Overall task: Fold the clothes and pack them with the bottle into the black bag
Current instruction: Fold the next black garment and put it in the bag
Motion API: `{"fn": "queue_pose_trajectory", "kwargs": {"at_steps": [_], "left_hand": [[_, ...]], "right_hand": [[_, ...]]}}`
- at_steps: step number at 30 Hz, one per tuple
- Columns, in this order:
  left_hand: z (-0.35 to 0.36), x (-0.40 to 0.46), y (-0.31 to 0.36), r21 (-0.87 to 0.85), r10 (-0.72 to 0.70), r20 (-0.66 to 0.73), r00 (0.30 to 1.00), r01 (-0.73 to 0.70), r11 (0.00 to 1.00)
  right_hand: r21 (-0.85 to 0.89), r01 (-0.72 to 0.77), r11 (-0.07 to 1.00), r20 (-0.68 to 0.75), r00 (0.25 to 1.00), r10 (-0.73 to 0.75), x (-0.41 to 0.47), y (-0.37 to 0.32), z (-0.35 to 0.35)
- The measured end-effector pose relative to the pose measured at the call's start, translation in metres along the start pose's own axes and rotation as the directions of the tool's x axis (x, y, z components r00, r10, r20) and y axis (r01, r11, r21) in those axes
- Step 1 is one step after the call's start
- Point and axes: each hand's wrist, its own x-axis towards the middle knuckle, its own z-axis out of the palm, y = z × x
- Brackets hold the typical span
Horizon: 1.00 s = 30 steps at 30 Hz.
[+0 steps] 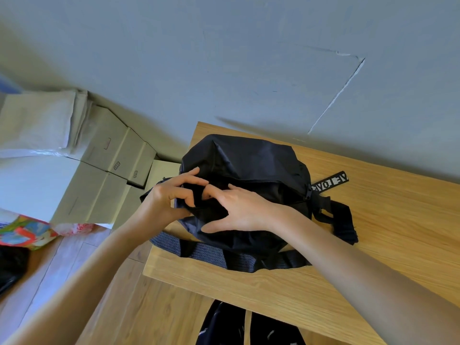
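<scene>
1. A black bag [249, 165] sat on a light wooden table [373, 232] at the center of the frame, its bulging body pushed toward the table's far-left corner beside a grey wall [249, 58].
2. The person's left hand [169, 195] gripped the bag's left end, fingers curled round a fold of the dark fabric at the zip opening.
3. The right hand [239, 210] lay across the top of the bag just beside the left; its fingertips were curled in at the same opening and appeared to pinch the fabric or the zip there, while the thumb stretched flat along the near side of the bag.
4. A black zip pull tag [331, 181] with white lettering stuck out from the bag's right end, lying on the tabletop.
5. Dark woven straps [214, 252] trailed along the near side of the bag, and a further strap [343, 220] looped off to the right.
6. No clothes or bottle could be made out; whether they were inside the bag could not be told.
7. In the left half of the frame, cardboard boxes [117, 155] were stacked on the floor against the wall, with a brightly coloured package [25, 232] at the left edge.
8. Dark patterned fabric [249, 327] showed at the bottom edge, below the table.
</scene>
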Motion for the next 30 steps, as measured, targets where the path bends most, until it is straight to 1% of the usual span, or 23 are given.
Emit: {"fn": "queue_pose_trajectory", "kwargs": {"at_steps": [3, 6, 9, 10, 12, 14, 15, 17, 19, 21, 24, 25, 27, 28, 30], "left_hand": [[0.0, 0.001, -0.002, 0.057, 0.015, 0.035, 0.999, -0.017, 0.998], [0.0, -0.002, -0.001, 0.147, 0.023, 0.081, 0.996, -0.035, 0.988], [0.0, -0.003, 0.002, 0.267, -0.061, 0.098, 0.993, 0.033, 0.963], [-0.002, -0.002, 0.003, 0.32, -0.085, 0.123, 0.989, 0.041, 0.946], [-0.007, -0.001, 0.007, 0.437, -0.14, 0.196, 0.971, 0.042, 0.898], [-0.012, 0.0, 0.013, 0.506, -0.151, 0.226, 0.962, 0.017, 0.862], [-0.013, 0.001, 0.018, 0.514, -0.12, 0.224, 0.967, -0.012, 0.858], [-0.012, 0.005, 0.029, 0.507, 0.011, 0.215, 0.977, -0.121, 0.853], [-0.005, 0.015, 0.038, 0.463, 0.137, 0.234, 0.962, -0.235, 0.855], [0.007, 0.027, 0.045, 0.385, 0.182, 0.293, 0.938, -0.291, 0.876], [0.03, 0.044, 0.051, 0.345, 0.126, 0.448, 0.885, -0.301, 0.889], [0.037, 0.048, 0.052, 0.353, 0.098, 0.496, 0.863, -0.303, 0.885], [0.048, 0.056, 0.054, 0.376, 0.057, 0.561, 0.826, -0.316, 0.871], [0.052, 0.058, 0.055, 0.391, 0.05, 0.577, 0.815, -0.33, 0.859], [0.058, 0.061, 0.055, 0.433, 0.044, 0.576, 0.816, -0.351, 0.83]], "right_hand": [[-0.015, 0.031, 0.999, 0.014, 0.999, -0.031, 0.002, 0.002, 0.001], [-0.088, 0.038, 0.995, 0.016, 0.999, -0.037, 0.001, 0.005, 0.006], [-0.227, 0.047, 0.973, -0.098, 0.993, -0.071, -0.007, 0.006, 0.013], [-0.236, 0.047, 0.971, -0.155, 0.984, -0.086, -0.011, 0.006, 0.016], [-0.17, 0.057, 0.984, -0.28, 0.954, -0.104, -0.024, 0.007, 0.021], [-0.088, 0.036, 0.995, -0.403, 0.913, -0.069, -0.04, 0.012, 0.025], [-0.07, 0.005, 0.998, -0.46, 0.887, -0.037, -0.05, 0.016, 0.026], [-0.056, -0.073, 0.996, -0.567, 0.823, 0.028, -0.07, 0.027, 0.03], [-0.043, -0.137, 0.99, -0.637, 0.767, 0.078, -0.086, 0.039, 0.033], [-0.038, -0.181, 0.983, -0.662, 0.741, 0.112, -0.097, 0.05, 0.039], [0.008, -0.237, 0.971, -0.681, 0.71, 0.179, -0.109, 0.062, 0.044], [0.041, -0.263, 0.964, -0.665, 0.713, 0.222, -0.112, 0.065, 0.045], [0.071, -0.309, 0.948, -0.598, 0.747, 0.289, -0.114, 0.069, 0.049], [0.016, -0.317, 0.948, -0.577, 0.772, 0.268, -0.113, 0.071, 0.051], [-0.163, -0.321, 0.933, -0.568, 0.804, 0.178, -0.108, 0.075, 0.057]]}}
